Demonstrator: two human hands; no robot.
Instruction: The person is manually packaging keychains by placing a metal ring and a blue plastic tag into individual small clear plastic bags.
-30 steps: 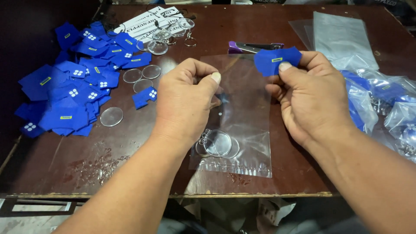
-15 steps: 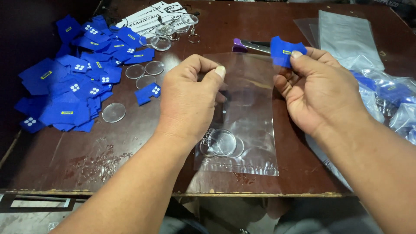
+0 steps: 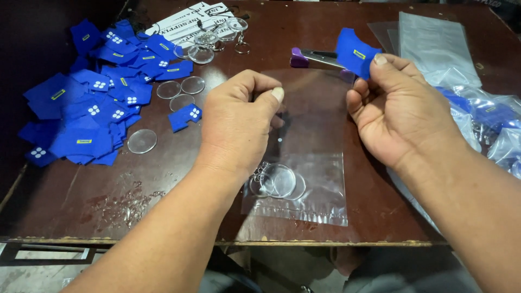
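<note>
Left hand (image 3: 239,125) pinches clear bag (image 3: 304,163) at its top edge. Right hand (image 3: 401,108) grips bag and blue card (image 3: 354,53), at 1 o'clock. Clear discs (image 3: 279,182) sit low inside.

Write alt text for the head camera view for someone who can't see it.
Two hands, left and right, hold a clear bag open over a brown table; the right also pinches a blue card. Clear discs lie inside the bag, and more blue cards are piled at left.

left hand (image 3: 239,122) covering the clear bag's (image 3: 304,163) top left corner, blue card (image 3: 355,53) hiding most of the purple stapler (image 3: 312,57), packed bags (image 3: 496,127) cut off at right edge
</note>
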